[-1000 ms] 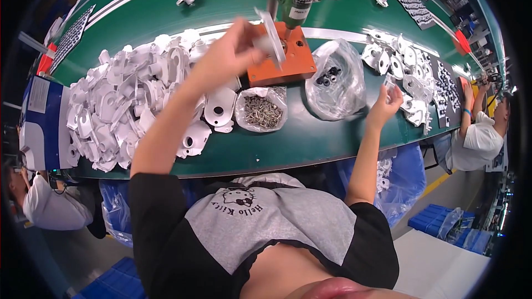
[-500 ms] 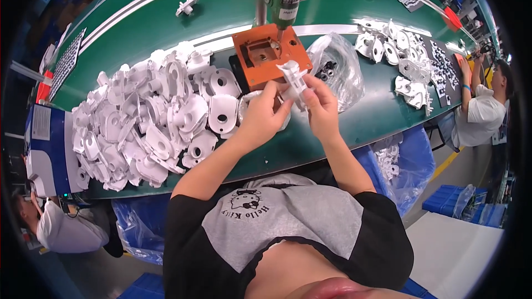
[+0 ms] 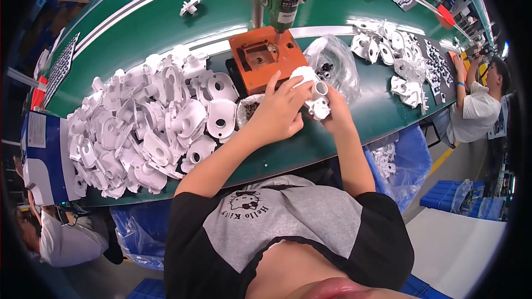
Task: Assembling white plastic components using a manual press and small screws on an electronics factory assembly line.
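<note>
A white plastic part [image 3: 320, 89] with a short round tube and a toothed edge is held in my right hand [image 3: 339, 112], just in front of the orange fixture. The right fingers are closed around its right side, and some are hidden behind it. My left hand [image 3: 281, 108] lies against the part's left side with its fingers stretched and spread, the thumb apart from the part. Beyond both hands, the orange metal fixture [image 3: 249, 41] with a recessed pocket sits under a green drill-press-like machine [image 3: 285, 0].
A big heap of white plastic parts [image 3: 149, 116] covers the left of the green table. A clear plastic bag [image 3: 346, 72] with small dark pieces lies right of the fixture. More white parts [image 3: 407, 66] lie farther right. A small bag [image 3: 252, 105] stands by my left wrist. Co-workers sit either side.
The white part has been turned, so its round tube now shows. My left hand has shifted from gripping it with bent fingers to lying stretched along its side.
</note>
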A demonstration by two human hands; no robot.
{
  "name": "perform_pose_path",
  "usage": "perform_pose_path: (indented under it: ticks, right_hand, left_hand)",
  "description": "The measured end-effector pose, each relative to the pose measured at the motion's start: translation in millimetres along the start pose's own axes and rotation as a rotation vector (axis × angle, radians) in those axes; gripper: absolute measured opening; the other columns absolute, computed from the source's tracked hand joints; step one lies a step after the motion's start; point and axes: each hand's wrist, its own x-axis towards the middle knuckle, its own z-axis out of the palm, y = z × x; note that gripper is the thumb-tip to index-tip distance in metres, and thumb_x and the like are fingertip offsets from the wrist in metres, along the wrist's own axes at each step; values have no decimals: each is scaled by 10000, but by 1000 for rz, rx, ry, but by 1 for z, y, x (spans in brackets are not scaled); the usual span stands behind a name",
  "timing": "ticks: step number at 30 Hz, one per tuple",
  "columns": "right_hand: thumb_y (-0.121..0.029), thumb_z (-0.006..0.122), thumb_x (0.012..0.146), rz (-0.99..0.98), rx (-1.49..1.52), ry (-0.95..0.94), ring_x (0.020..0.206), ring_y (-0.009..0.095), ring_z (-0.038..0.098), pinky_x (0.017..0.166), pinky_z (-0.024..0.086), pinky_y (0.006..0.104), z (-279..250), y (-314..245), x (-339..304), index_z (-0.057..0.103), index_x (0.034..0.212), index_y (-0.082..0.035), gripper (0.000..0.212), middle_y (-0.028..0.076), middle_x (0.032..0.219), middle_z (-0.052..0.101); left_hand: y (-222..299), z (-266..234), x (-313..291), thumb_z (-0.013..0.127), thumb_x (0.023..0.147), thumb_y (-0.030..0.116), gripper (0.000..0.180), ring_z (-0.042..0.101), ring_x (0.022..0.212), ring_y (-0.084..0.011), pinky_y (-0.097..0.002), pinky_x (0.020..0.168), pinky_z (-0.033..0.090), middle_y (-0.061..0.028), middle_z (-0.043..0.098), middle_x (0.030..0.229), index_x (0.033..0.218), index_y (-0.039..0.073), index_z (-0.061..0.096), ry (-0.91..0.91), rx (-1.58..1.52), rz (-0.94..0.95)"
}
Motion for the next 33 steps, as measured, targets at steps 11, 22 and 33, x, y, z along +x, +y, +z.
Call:
perform_pose_path:
  ticks: [11, 22, 33]
  right_hand:
    - [-351, 469, 935, -141, -479, 91, 438, 109, 513, 420, 337, 198, -39, -3, 13, 636, 972, 1, 391, 76, 761, 665]
    - [-177, 613, 831, -529, -1006, 343, 728, 146, 630, 667, 482, 283, -81, -8, 66, 657, 982, -32, 214, 80, 839, 669]
    - [-135, 626, 763, -779, -1498, 336, 833, 303, 561, 739, 451, 407, -84, 18, 81, 632, 844, -59, 111, 106, 815, 604]
  left_hand:
    - [-27, -4, 6, 641, 737, 78, 213, 609, 883, -277, -393, 748, 468, -78, 630, 922, 943, 74, 587, 175, 58, -88]
    - [-86, -14, 23, 621, 706, 120, 239, 590, 865, -261, -429, 821, 396, -59, 630, 901, 943, 104, 595, 373, 691, -363]
    - [-82, -37, 20, 627, 710, 86, 269, 564, 859, -299, -408, 774, 446, -120, 553, 903, 978, 73, 606, 441, 465, -361]
